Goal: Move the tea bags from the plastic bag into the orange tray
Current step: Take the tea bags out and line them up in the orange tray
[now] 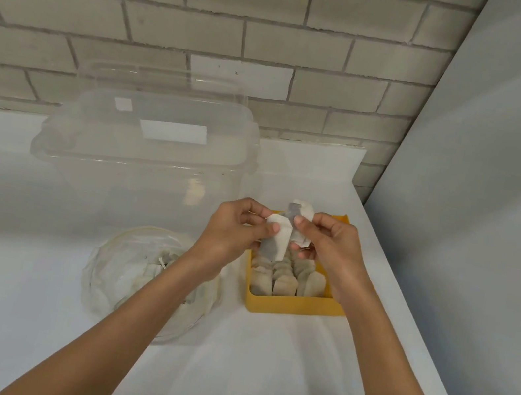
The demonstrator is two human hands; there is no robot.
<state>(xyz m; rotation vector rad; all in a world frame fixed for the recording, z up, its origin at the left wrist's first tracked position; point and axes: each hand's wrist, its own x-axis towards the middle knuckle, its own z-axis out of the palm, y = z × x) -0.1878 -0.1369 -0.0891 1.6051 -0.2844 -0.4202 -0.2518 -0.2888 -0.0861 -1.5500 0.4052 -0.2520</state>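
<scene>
Two white paper tea bags [286,233] are held up between both hands, just above the far half of the square orange plastic tray [295,305]. The left hand [235,231] pinches the nearer tea bag [273,245] between thumb and curled fingers. Its long axis runs near upright with a slight lean, the pale top end toward the wall and the darker lower end pointing down at the tray. The right hand [334,245] pinches the second tea bag [304,210], which overlaps behind the first and also stands roughly upright, its rounded top rising above the fingertips.

Inside the tray, packed tea bags [276,280] stand on edge in close rows. A crumpled clear plastic bag [134,276] lies on the white table [256,370] just left of the tray, partly under the left forearm, with several more bags inside it. Behind it stands a large clear plastic lidded container [142,148], near the grey brick wall [211,32].
</scene>
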